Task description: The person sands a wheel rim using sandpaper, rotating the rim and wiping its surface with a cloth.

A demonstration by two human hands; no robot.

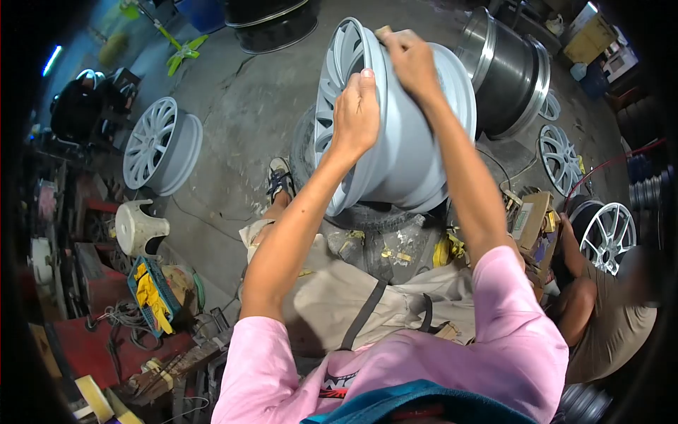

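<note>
A grey alloy wheel rim (406, 152) stands on edge in front of me, resting on a tyre (304, 141) on the floor. My left hand (357, 113) is closed round the lip of its spoked face, thumb on top. My right hand (413, 63) is at the top of the barrel, just behind that lip, slightly blurred. Its fingers are closed on a small tan piece of sandpaper (383, 33), pressed against the rim. The fingertips of my left hand are hidden behind the lip.
Another grey rim (152, 145) stands at left, near a white stool (138, 226) and a teal basket (150, 297) with yellow gloves. A large black rim (512, 78) is behind at right. Beside a cardboard box (533, 222), another person (607, 318) sits close by a silver-spoked rim (609, 237).
</note>
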